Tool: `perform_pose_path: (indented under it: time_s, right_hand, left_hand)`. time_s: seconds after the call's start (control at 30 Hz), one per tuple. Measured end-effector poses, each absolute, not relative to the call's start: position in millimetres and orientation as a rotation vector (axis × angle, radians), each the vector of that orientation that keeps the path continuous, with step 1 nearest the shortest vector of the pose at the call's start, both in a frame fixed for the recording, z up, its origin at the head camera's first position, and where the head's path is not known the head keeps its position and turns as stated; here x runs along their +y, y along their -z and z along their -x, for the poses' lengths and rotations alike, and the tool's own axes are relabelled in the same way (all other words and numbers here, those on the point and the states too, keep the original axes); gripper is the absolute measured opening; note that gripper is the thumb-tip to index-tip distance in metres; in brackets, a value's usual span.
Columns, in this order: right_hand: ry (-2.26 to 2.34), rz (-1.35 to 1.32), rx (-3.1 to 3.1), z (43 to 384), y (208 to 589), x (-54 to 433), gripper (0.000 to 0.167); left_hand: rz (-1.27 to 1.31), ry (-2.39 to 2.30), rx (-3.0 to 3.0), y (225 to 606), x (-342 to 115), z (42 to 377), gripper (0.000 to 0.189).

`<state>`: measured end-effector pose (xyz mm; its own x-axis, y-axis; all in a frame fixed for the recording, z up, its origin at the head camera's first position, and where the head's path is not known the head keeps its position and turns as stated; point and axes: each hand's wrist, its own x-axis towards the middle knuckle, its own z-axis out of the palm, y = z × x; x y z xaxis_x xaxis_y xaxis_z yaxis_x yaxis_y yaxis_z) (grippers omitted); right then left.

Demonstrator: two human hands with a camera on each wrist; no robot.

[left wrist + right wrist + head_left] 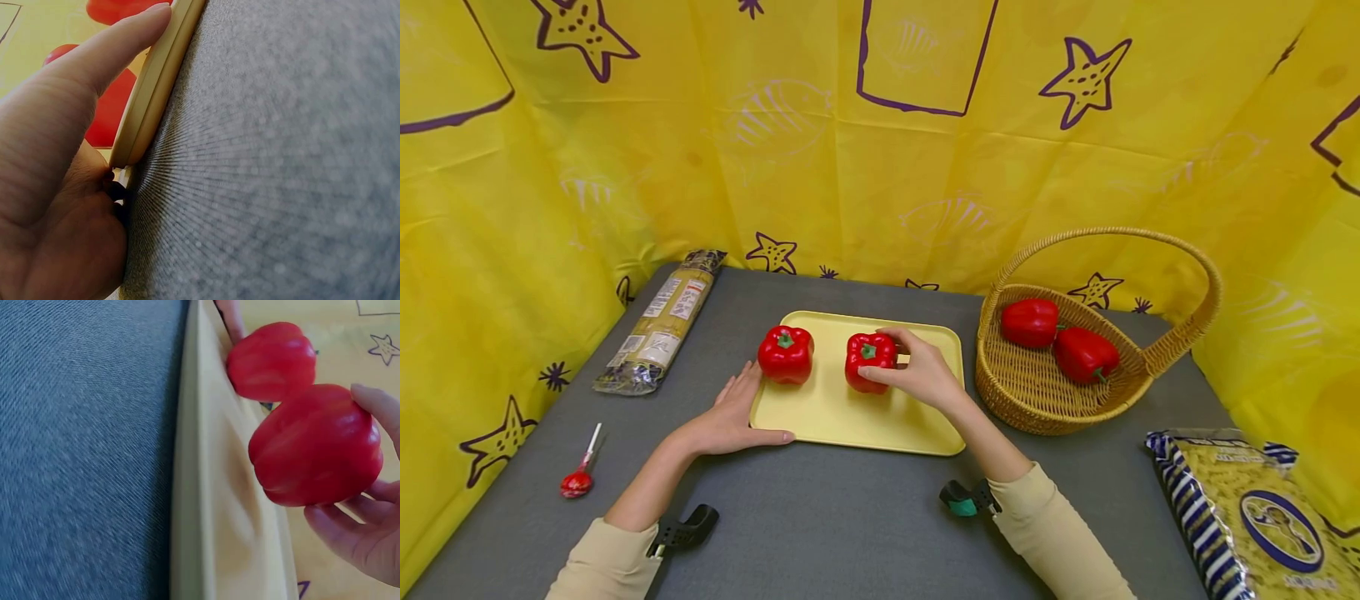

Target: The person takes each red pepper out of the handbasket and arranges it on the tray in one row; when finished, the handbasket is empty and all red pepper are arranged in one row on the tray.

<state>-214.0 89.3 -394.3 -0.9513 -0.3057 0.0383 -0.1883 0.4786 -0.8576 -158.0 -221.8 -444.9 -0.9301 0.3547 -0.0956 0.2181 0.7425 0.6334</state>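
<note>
In the head view my right hand (925, 371) grips a red bell pepper (870, 363) between thumb and fingers, over the middle of a pale yellow tray (820, 417). In the right wrist view this pepper (315, 447) has the thumb on one side and fingers on the other; I cannot tell whether it touches the tray. A second red bell pepper (786, 356) stands stem up at the tray's left end. My left hand (726, 421) rests at the tray's near left corner, fingers extended by the left edge. Its straight thumb (125, 50) lies against the front rim.
A wicker basket (1011, 396) with a tall handle stands right of the tray, with two red bell peppers (1056, 337) inside. A long noodle pack (662, 325) and a red lollipop (578, 481) lie at left. A pasta bag (1247, 508) lies front right. Yellow cloth (880, 192) hangs behind.
</note>
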Motion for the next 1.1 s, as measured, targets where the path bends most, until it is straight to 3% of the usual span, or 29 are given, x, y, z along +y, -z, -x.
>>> perform_pose_path:
  time_s: [1.1]
  right_hand:
    - [1.581, 0.428, 2.466, 224, 412, 55, 0.066]
  left_hand:
    - [-0.46, -0.963, 2.72, 445, -222, 159, 0.117]
